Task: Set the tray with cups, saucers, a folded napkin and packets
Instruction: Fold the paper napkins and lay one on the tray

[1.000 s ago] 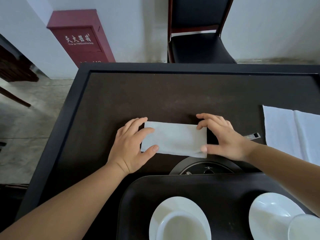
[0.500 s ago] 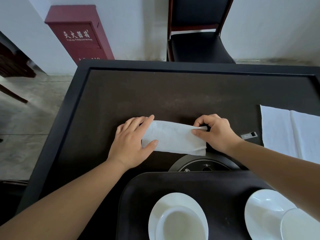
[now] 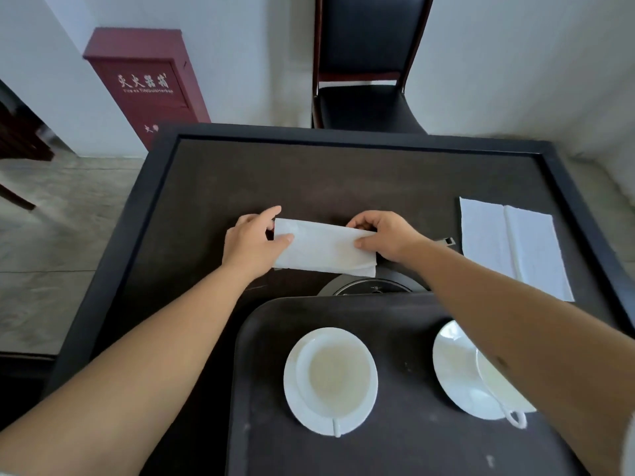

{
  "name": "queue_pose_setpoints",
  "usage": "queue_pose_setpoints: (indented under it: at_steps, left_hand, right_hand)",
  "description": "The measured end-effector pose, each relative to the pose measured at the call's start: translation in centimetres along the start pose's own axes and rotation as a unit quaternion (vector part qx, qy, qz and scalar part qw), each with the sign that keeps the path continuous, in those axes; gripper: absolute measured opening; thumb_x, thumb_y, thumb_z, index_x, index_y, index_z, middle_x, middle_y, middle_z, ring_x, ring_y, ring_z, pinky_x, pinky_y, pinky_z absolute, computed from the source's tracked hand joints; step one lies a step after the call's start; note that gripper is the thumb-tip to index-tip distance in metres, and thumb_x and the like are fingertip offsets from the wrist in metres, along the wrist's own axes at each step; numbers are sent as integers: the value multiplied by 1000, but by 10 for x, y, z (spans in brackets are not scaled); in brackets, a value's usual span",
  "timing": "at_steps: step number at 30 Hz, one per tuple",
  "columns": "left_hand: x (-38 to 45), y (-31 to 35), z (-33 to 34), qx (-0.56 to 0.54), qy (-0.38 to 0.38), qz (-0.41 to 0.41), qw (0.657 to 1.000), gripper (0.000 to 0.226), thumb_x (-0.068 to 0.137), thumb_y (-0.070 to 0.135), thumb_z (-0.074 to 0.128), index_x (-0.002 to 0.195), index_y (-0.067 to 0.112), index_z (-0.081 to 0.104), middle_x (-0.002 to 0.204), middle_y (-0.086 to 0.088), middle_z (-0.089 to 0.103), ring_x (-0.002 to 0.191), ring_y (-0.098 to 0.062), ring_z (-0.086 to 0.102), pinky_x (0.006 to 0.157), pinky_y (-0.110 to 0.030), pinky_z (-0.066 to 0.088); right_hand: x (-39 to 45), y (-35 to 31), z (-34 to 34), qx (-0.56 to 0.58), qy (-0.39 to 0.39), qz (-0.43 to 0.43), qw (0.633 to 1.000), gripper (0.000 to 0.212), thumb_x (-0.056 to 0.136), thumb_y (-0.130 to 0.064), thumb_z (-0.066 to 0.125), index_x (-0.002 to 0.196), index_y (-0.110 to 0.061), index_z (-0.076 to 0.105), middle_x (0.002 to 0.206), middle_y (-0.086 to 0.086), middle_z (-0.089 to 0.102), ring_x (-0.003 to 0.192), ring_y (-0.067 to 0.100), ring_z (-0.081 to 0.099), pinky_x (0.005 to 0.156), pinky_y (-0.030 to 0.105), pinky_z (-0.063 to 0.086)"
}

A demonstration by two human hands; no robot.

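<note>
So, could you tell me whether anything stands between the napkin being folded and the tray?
Nothing visible does. Both hands hold the napkin just beyond the tray's far rim; only bare table and a round inset lie between. Free tray space shows between the two saucers.

The right arm (image 3: pixel 515 321) is covering part of the right cup (image 3: pixel 498 386) and its saucer (image 3: pixel 457 369). The tray (image 3: pixel 405 317) is running off the bottom edge and is hiding most of a round black thing (image 3: pixel 371 286) in the table. The right hand (image 3: pixel 385 235) is hiding one end of the napkin (image 3: pixel 323 249). The small words on the red box (image 3: pixel 144 87) are looking too blurry to read.
</note>
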State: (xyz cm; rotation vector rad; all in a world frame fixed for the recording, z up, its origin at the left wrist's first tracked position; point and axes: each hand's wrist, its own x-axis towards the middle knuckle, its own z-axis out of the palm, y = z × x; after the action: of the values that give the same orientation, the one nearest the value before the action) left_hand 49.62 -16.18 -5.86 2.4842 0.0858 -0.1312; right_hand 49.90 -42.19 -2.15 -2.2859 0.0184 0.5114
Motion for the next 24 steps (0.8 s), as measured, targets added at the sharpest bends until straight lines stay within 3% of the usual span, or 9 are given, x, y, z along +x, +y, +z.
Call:
queue_pose_setpoints:
  at_steps: [4,7,9,11,14,16,18,21,24]
  left_hand:
    - [-3,11,-14,-89,-58,-31,994,52,91,27,67,140,31,51,127,3,57,121,-20,50,90,-30,44]
    - [-27,30,-33,-104,-106,4,989,41,93,21,65,132,26,58,126,5,60,111,-12,53,71,-16,42]
    - [-52,43,-47,-121,-134,16,983,27,93,19,63,120,25,65,116,7,65,105,-11,58,75,-21,46]
    - [-84,53,-61,-223,-166,-4,961,15,91,13,65,103,21,71,102,5,71,98,-14,63,82,-28,51]
    - [-137,71,-83,-347,-213,-32,913,9,89,7,64,93,12,70,86,6,73,88,-9,66,77,-20,49]
    - [-171,85,-95,-374,-221,-31,900,6,83,12,67,88,13,70,80,7,71,79,-5,65,71,-16,47]
    - [-203,96,-105,-397,-203,-43,894,6,75,20,66,78,20,71,78,5,70,76,-8,63,71,-21,47]
    - [-253,99,-107,-423,-186,-87,883,11,82,22,65,79,28,73,86,3,74,82,-14,69,73,-31,54]
    - [-303,90,-95,-449,-188,-134,863,18,93,18,60,89,29,73,92,7,74,89,-15,71,69,-31,58]
  right_hand:
    - [-20,-10,0,-34,-5,18,999,17,86,-16,71,78,-30,68,89,-8,67,88,16,62,74,29,53]
    - [-46,-18,-8,-25,7,33,999,12,87,-16,72,79,-24,68,86,-4,66,83,16,61,68,26,51]
    - [-71,-24,-18,-6,24,35,999,11,87,-17,72,79,-22,67,83,-2,66,77,14,61,59,18,45]
    - [-102,-33,-28,35,34,33,998,10,87,-15,72,80,-21,69,80,-2,67,73,13,60,54,14,45]
    - [-155,-44,-37,149,2,15,989,14,85,-5,71,87,-19,72,90,2,70,82,18,65,64,20,51]
    - [-189,-49,-38,224,-14,4,975,18,84,-1,70,92,-17,72,94,4,70,86,20,65,72,26,51]
    - [-222,-50,-35,295,-28,-8,955,20,84,2,69,96,-14,70,93,4,69,86,19,63,76,28,50]
    - [-264,-45,-24,404,-56,2,913,26,80,-2,71,103,-15,68,93,6,68,83,23,65,69,32,53]
    - [-298,-33,-6,438,-84,35,894,34,76,-9,74,106,-22,68,96,4,70,82,24,67,63,36,55]
